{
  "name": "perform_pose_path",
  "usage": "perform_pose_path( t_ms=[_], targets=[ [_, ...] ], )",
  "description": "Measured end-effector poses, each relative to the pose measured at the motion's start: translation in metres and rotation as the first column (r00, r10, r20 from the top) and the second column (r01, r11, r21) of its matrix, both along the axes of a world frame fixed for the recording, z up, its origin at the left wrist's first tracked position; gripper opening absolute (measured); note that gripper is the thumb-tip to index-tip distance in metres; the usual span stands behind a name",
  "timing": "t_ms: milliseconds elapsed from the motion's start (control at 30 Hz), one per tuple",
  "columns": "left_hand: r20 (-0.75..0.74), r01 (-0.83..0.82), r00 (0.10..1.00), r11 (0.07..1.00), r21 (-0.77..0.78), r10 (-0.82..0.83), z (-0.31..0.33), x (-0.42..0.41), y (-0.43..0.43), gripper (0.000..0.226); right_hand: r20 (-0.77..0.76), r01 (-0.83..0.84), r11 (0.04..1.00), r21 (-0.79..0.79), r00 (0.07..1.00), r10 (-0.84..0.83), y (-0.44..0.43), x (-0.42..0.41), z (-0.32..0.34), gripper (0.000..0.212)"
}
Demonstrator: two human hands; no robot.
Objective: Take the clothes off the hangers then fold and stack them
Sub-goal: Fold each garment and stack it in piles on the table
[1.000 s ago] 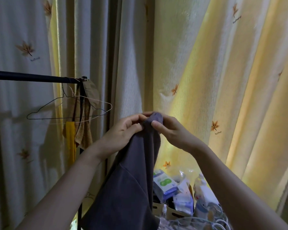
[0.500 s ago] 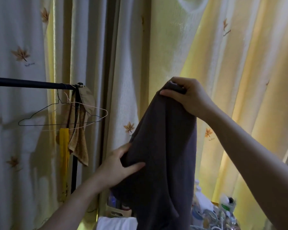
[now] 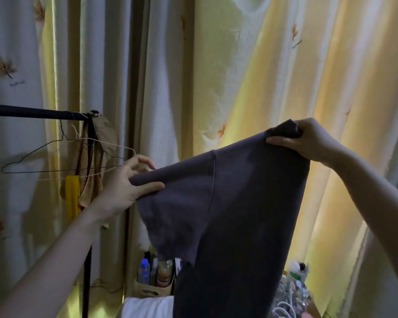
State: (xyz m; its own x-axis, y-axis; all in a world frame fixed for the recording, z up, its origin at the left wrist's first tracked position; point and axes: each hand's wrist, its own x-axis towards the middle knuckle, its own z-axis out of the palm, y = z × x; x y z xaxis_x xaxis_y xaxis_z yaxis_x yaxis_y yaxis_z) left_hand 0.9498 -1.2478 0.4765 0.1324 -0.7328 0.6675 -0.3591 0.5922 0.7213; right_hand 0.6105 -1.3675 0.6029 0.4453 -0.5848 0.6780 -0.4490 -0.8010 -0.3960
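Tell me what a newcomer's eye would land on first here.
A dark purple garment hangs spread across the middle, pinched at its left edge by the left grip and bunched at its upper right corner in the right grip. Behind it glows a yellow backlit curtain with leaf prints. At left, two bare wire hangers hang on a dark rail.

Two bare arms show, uncovered from hand to frame edge. The left hand [image 3: 126, 184] and left forearm [image 3: 55, 260] occupy the 7 o'clock part of the view. The right hand [image 3: 308, 143] and right forearm [image 3: 377, 203] occupy the 4 o'clock part. The fingers are slender, and the nails are too blurred to describe.
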Motion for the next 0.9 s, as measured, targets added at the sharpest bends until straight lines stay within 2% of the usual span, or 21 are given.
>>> perform_pose_path(
  t_ms=[67,133,167,233,300,333,367,400,500,600,667,733,800,867,900],
  targets=[
    [-0.164,0.112,0.981,0.992,0.06,-0.1,0.009,0.001,-0.002,0.035,0.055,-0.031,0.998,0.052,0.998,0.028,-0.004,-0.005,-0.004,0.021],
    [-0.401,0.21,0.905,0.968,0.135,-0.14,-0.005,0.0,-0.006,0.019,0.108,-0.058,0.993,0.103,0.993,0.046,-0.005,-0.005,-0.006,0.026],
    [-0.469,0.249,0.871,0.954,0.169,-0.144,-0.02,-0.003,-0.007,0.01,0.141,-0.066,0.991,0.119,0.989,0.048,-0.006,-0.005,-0.006,0.028],
    [-0.599,0.292,0.798,0.912,0.289,-0.066,-0.052,-0.015,-0.009,0.036,0.2,-0.065,0.987,0.148,0.979,0.034,-0.008,-0.003,-0.007,0.029],
    [-0.736,0.551,0.648,0.789,0.273,-0.198,-0.083,-0.03,-0.008,0.047,0.205,-0.038,0.985,0.167,0.979,0.003,-0.015,-0.003,-0.01,0.026],
    [-0.788,0.651,0.57,0.712,0.262,-0.231,-0.089,-0.039,-0.003,0.067,0.198,-0.019,0.984,0.179,0.98,-0.017,-0.019,-0.003,-0.013,0.026],
    [-0.799,0.724,0.528,0.645,0.245,-0.288,-0.092,-0.044,-0.001,0.077,0.187,0.006,0.982,0.188,0.982,-0.042,-0.023,-0.003,-0.017,0.027],
    [-0.786,0.731,0.536,0.635,0.25,-0.308,-0.097,-0.046,-0.005,0.072,0.174,0.031,0.981,0.194,0.982,-0.066,-0.027,-0.004,-0.02,0.028],
    [-0.671,0.556,0.698,0.78,0.287,-0.251,-0.099,-0.05,-0.012,0.05,0.145,0.031,0.974,0.223,0.987,-0.065,-0.035,-0.007,-0.028,0.032],
    [-0.627,0.44,0.756,0.855,0.274,-0.188,-0.101,-0.044,-0.016,0.039,0.097,-0.083,0.968,0.237,0.993,0.061,-0.042,-0.013,-0.03,0.033],
    [-0.578,0.349,0.807,0.887,0.304,-0.12,-0.103,-0.039,-0.013,0.036,-0.007,-0.149,0.94,0.307,0.987,0.159,-0.045,-0.015,-0.031,0.035],
    [-0.589,0.236,0.808,0.914,0.329,0.004,-0.111,-0.029,-0.012,0.032,-0.194,-0.131,0.913,0.385,0.956,0.219,-0.047,-0.012,-0.033,0.038],
    [-0.618,0.149,0.774,0.911,0.386,0.136,-0.116,-0.017,-0.007,0.039,-0.347,-0.068,0.931,0.358,0.916,0.2,-0.048,-0.001,-0.037,0.031],
    [-0.635,0.104,0.744,0.902,0.418,0.208,-0.119,0.003,-0.002,0.06,-0.377,-0.029,0.97,0.242,0.918,0.122,-0.052,0.019,-0.045,0.021],
    [-0.62,0.09,0.755,0.903,0.42,0.213,-0.118,0.012,0.003,0.069,-0.343,-0.025,0.984,0.176,0.935,0.085,-0.053,0.032,-0.049,0.021]
  ],
)
